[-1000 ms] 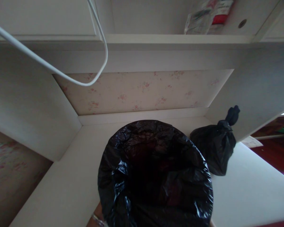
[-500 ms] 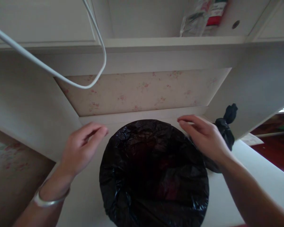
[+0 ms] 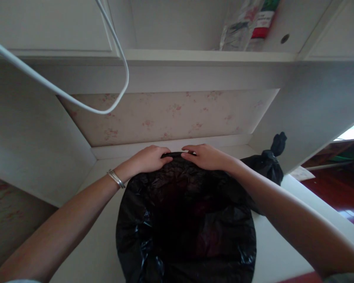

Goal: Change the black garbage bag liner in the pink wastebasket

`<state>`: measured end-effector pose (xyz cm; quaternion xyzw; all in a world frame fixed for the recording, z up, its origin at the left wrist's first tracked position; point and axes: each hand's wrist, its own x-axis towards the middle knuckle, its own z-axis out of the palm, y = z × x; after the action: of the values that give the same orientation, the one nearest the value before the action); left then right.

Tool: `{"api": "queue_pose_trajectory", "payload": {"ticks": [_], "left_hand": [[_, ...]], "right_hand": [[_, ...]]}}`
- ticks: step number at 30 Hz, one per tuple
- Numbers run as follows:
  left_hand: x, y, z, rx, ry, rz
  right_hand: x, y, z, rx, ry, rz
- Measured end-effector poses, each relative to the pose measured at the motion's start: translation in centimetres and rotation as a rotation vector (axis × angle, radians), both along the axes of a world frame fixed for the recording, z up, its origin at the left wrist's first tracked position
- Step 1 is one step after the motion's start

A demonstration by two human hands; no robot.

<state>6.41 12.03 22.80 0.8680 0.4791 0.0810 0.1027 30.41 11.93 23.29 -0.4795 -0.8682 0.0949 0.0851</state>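
Observation:
A round bin lined with a black garbage bag (image 3: 141,232) stands in front of me, its mouth facing up. The bag is folded outward over the rim, and reddish patches show dimly inside. At the far rim, my left hand (image 3: 152,158) pinches the bag's edge between thumb and fingers; a silver bangle circles that wrist. Close beside it, my right hand (image 3: 206,156) grips the same edge, thumb on the inner side and fingers beyond the rim. The fingertips behind the rim are partly hidden.
A knotted black bag (image 3: 268,165) sits to the right, partly behind my forearm. A white cable (image 3: 76,101) loops across the upper left. Overhead is a white shelf (image 3: 209,55) with a clear plastic package (image 3: 238,29) and a red-and-green bottle (image 3: 264,19). Side panels flank the white surface.
Both hands have come inward from either side of the bin and met at its far rim, taking hold of the bag's edge. The view has shifted slightly.

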Motion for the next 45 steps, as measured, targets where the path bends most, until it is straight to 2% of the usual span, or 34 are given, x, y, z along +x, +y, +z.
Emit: {"api": "queue_pose_trajectory", "payload": {"ticks": [4, 9, 19, 26, 28, 31, 33, 38, 41, 45], "left_hand": [[-1.2, -0.7, 0.0, -0.037, 0.013, 0.137], [-2.0, -1.7, -0.5, -0.048, 0.0, 0.262], [-2.2, -1.7, -1.8, -0.056, -0.068, 0.309], [-2.2, -1.7, -2.0, -0.078, -0.067, 0.326], [-2.5, -1.8, -2.0, -0.081, -0.057, 0.35], [-3.3, -2.0, -2.0, -0.086, -0.036, 0.413], [-3.7, -2.3, -2.0, -0.092, -0.036, 0.441], [-3.6, -3.1, -1.8, -0.118, -0.075, 0.45], [-3.8, -3.3, -1.3, -0.163, -0.131, 0.411], [-5.3, -2.9, 0.0, -0.272, -0.171, 0.28]], "right_hand": [[1.2, 0.5, 0.1, -0.041, -0.034, -0.116], [1.4, 0.5, -1.0, -0.005, -0.144, -0.111], [1.4, 1.0, -1.4, 0.017, -0.144, -0.06], [1.5, 1.5, -1.2, -0.014, -0.086, -0.064], [2.1, 1.5, -0.7, -0.029, -0.027, -0.109], [3.0, 1.1, 0.2, -0.082, 0.064, -0.249], [3.3, 0.7, 0.7, -0.119, 0.016, -0.291], [3.1, 0.3, 0.7, -0.139, -0.168, -0.214], [3.9, 1.0, 0.2, -0.128, -0.162, -0.171], [4.9, 2.5, -0.3, -0.173, -0.064, 0.019]]}}
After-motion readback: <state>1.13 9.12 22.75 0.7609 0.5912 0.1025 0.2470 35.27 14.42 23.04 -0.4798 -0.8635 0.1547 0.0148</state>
